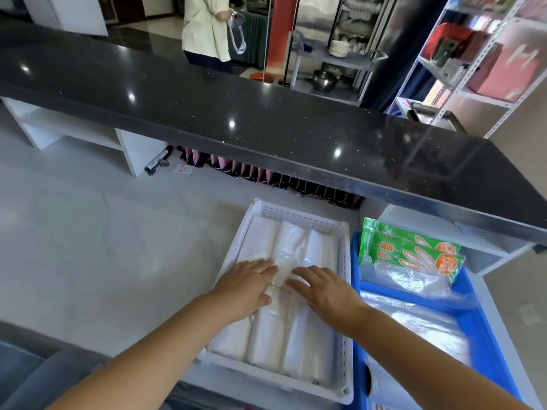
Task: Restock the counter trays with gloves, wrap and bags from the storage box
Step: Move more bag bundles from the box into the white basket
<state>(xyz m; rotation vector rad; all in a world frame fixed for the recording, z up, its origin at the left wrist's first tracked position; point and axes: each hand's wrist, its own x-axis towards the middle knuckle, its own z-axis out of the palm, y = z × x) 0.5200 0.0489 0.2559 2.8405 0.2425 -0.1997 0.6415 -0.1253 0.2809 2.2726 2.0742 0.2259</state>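
- A pale lower surface (88, 247) fills the left side, with white open cubbies at its far edge.
- A glossy black counter top (207, 108) runs across the view above it. A row of pink and dark folders (236, 167) stands in the gap beneath.
- Beyond the counter a person (204, 28) in a cream top stands on a shiny floor.
- At far right is a white metal rack (473, 54) holding red and pink boxes.
- A white perforated tray (296, 216) sits on the surface near the middle. It is filled with three long white bag rolls (266, 341) lying side by side.
- The left hand (245, 287) lies flat on the left and middle rolls, fingers straight and close together, gripping nothing.
- The right hand (325, 287) lies flat on the middle and right rolls, fingers straight and slightly spread, also gripping nothing. The fingertips of the two hands are nearly touching.
- A blue tray (482, 329) sits just beside the white one on its right. Green glove packs (414, 255) lean in its far section, and clear plastic (414, 324) lies in the near section.
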